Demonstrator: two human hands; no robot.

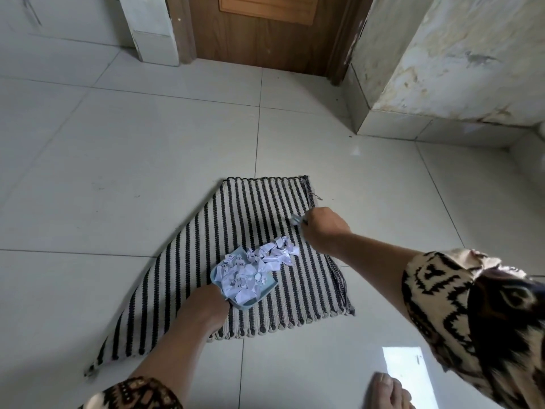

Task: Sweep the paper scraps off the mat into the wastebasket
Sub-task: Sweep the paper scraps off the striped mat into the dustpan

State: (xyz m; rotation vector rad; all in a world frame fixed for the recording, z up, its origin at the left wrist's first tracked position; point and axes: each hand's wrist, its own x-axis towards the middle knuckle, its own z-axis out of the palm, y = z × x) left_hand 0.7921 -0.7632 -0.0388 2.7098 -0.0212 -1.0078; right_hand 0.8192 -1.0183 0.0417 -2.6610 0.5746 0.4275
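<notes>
- A bare foot (387, 391) stands on the pale glossy floor tiles (118, 172) at the nearest edge of the view, well apart from both hands.
- Patterned brown-and-cream sleeves cover both upper forearms; the right one (442, 293) is large and blurred.
- The left hand (206, 305) is closed round the near corner of a light blue shallow plastic dustpan (267, 286), fingers curled under its rim and thumb side on top; the pan rests on the mat.
- Just beyond that grip, the pan is heaped with torn white paper scraps with dark print (244, 278), and the heap spills past the pan's far lip onto the mat, trailing toward the right hand.
- The black-and-cream striped woven mat (250, 208) lies under both hands; its left side is skewed and runs down to a corner nearer than the left-hand grip.
- The right hand (324, 228) is closed, knuckles up, holding something small and pale (295, 220) that sticks out on its left side; what this is cannot be made out.
- Farther off, beyond the mat, a brown wooden door (265, 31) stands between stained white walls.
</notes>
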